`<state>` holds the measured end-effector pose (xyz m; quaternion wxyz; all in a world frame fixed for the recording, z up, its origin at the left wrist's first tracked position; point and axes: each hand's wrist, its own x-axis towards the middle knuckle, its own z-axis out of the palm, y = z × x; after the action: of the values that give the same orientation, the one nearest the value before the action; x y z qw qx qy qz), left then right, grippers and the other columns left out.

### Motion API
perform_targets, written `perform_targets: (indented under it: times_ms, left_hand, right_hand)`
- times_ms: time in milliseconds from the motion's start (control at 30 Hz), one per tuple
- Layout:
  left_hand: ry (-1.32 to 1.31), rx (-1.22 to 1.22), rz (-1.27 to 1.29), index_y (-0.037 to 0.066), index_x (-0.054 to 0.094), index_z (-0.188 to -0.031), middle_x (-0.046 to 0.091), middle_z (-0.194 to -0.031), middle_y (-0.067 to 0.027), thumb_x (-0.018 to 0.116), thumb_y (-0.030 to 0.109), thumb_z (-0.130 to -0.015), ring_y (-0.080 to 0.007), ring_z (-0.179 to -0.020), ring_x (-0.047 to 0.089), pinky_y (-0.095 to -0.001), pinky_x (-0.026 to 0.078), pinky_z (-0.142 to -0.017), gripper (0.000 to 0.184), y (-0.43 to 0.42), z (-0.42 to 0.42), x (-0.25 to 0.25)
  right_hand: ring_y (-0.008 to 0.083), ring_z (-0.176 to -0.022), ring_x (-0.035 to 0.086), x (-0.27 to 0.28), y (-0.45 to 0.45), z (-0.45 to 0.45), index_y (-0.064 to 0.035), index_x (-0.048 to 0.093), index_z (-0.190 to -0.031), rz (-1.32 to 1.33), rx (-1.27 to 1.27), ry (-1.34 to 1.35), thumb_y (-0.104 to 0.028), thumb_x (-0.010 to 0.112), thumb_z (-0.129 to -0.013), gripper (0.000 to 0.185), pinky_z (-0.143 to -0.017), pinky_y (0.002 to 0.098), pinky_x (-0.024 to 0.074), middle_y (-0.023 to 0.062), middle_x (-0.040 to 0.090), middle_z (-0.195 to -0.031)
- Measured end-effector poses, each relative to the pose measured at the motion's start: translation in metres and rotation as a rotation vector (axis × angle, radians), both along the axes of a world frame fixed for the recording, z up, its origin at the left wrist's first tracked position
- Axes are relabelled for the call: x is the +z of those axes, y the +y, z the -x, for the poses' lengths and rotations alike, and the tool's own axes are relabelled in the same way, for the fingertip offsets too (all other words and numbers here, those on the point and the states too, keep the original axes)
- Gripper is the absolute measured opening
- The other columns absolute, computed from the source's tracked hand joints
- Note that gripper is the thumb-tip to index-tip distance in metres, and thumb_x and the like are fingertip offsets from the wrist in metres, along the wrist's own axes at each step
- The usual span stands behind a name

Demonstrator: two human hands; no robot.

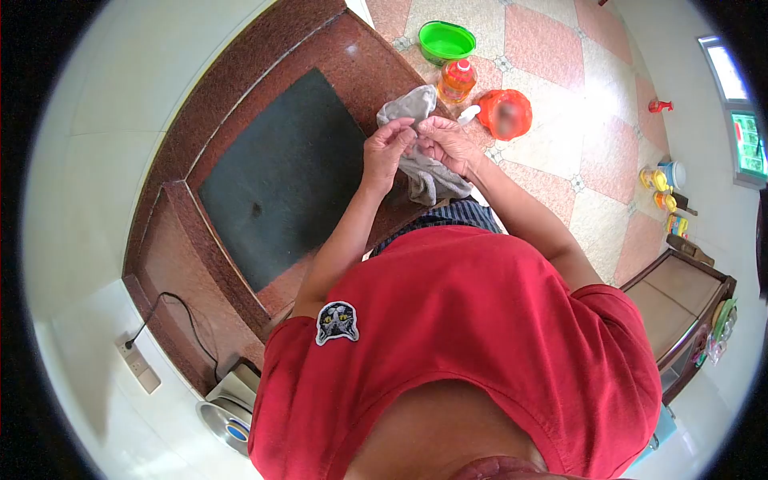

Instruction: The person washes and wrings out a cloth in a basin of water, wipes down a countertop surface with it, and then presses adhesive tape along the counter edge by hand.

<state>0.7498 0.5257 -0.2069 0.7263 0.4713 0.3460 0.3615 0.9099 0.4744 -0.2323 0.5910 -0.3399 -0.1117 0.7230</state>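
Over the edge of the reddish-brown stone counter [364, 56] lies a crumpled grey cloth [432, 178]. My left hand [387, 152] is above the cloth, its thumb and fingertips pinched together. Close beside it on the right, my right hand [450, 145] is also pinched, its fingertips nearly meeting those of the left. Whatever lies between the fingertips is too small to make out. Part of the cloth shows behind and below both hands.
A dark panel [284, 176] is set in the counter at left. Beyond the hands are a bottle of orange liquid [457, 81], a green basin [446, 42] and a red basin [506, 114]. A wooden cabinet [680, 292] stands at right.
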Motion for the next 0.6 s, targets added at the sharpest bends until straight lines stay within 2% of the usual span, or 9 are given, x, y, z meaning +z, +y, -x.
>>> perform_targets:
  times_ms: [133, 233, 333, 433, 600]
  left_hand:
    - [0.011, -0.036, -0.014, 0.004, 0.069, -0.102, 0.069, -0.090, -0.0011, 0.070, 0.008, -0.087, -0.0073, -0.078, 0.061, -0.0228, 0.049, -0.070, 0.015, -0.002, -0.003, 0.015]
    - [0.048, -0.020, -0.051, 0.003, 0.069, -0.097, 0.068, -0.087, -0.0006, 0.071, 0.007, -0.086, -0.0080, -0.076, 0.062, -0.0232, 0.049, -0.068, 0.012, -0.004, -0.003, 0.018]
    - [0.128, 0.010, -0.057, 0.002, 0.069, -0.094, 0.068, -0.086, -0.0010, 0.071, 0.007, -0.086, -0.0084, -0.074, 0.063, -0.0237, 0.051, -0.066, 0.010, -0.006, -0.001, 0.011]
    - [0.142, 0.044, -0.006, 0.000, 0.070, -0.091, 0.067, -0.081, -0.0006, 0.074, 0.009, -0.084, -0.0061, -0.068, 0.061, -0.0214, 0.051, -0.063, 0.012, -0.009, -0.001, 0.008]
    - [0.159, 0.040, 0.024, 0.000, 0.069, -0.089, 0.067, -0.079, -0.0011, 0.074, 0.011, -0.085, -0.0068, -0.066, 0.061, -0.0220, 0.051, -0.061, 0.013, -0.011, 0.000, 0.008]
  right_hand:
    - [0.0079, -0.071, 0.061, 0.012, -0.004, 0.005, -0.0093, 0.064, -0.088, 0.000, 0.033, 0.108, -0.014, 0.068, -0.090, 0.006, -0.056, 0.0204, 0.0478, -0.0008, 0.064, -0.080]
    - [0.0062, -0.064, 0.056, 0.014, -0.006, 0.007, -0.0085, 0.063, -0.085, 0.028, -0.013, 0.051, -0.013, 0.069, -0.089, 0.008, -0.053, 0.0193, 0.0436, -0.0015, 0.062, -0.077]
    - [0.0040, -0.059, 0.050, 0.002, -0.005, 0.003, -0.0073, 0.062, -0.083, -0.082, -0.037, -0.291, -0.012, 0.071, -0.087, 0.011, -0.050, 0.0187, 0.0379, -0.0028, 0.060, -0.072]
    - [0.0029, -0.056, 0.044, 0.001, -0.005, 0.003, -0.0068, 0.062, -0.081, -0.069, -0.079, -0.450, -0.013, 0.072, -0.086, 0.013, -0.049, 0.0187, 0.0335, -0.0040, 0.057, -0.068]
    - [0.0028, -0.056, 0.045, 0.000, -0.006, 0.005, -0.0071, 0.062, -0.081, -0.093, -0.081, -0.473, -0.012, 0.073, -0.086, 0.013, -0.049, 0.0187, 0.0342, -0.0042, 0.057, -0.068]
